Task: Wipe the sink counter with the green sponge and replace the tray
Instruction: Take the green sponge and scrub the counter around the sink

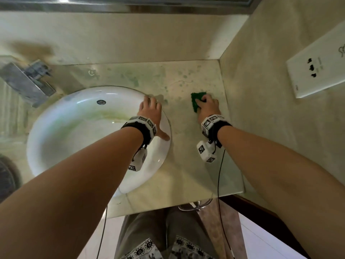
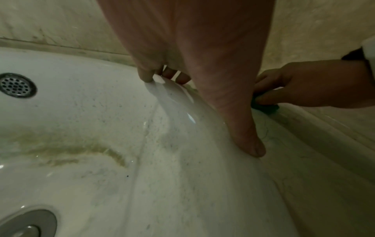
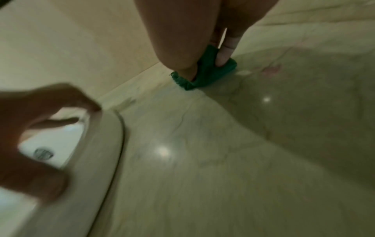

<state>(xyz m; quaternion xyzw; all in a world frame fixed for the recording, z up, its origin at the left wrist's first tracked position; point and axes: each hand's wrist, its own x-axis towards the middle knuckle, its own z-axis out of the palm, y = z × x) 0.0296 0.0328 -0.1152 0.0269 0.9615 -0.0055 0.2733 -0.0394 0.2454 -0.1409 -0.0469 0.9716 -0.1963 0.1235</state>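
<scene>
The green sponge (image 1: pixel 196 101) lies on the marble counter (image 1: pixel 186 156) to the right of the sink, near the side wall. My right hand (image 1: pixel 207 105) presses down on it, fingers and thumb curled round it; in the right wrist view the sponge (image 3: pixel 205 77) bulges out under the fingers (image 3: pixel 224 54). My left hand (image 1: pixel 151 111) rests flat on the right rim of the white sink (image 1: pixel 56 146), fingers spread; its thumb (image 2: pixel 247 139) and fingertips (image 2: pixel 146 75) touch the rim. No tray is in view.
A chrome tap (image 1: pixel 28 81) stands at the sink's back left, with the overflow hole (image 1: pixel 101 102) and the drain (image 2: pixel 26 224) in the bowl. A white socket plate (image 1: pixel 317 70) is on the right wall. The counter's front edge (image 1: pixel 168 206) is close to my legs.
</scene>
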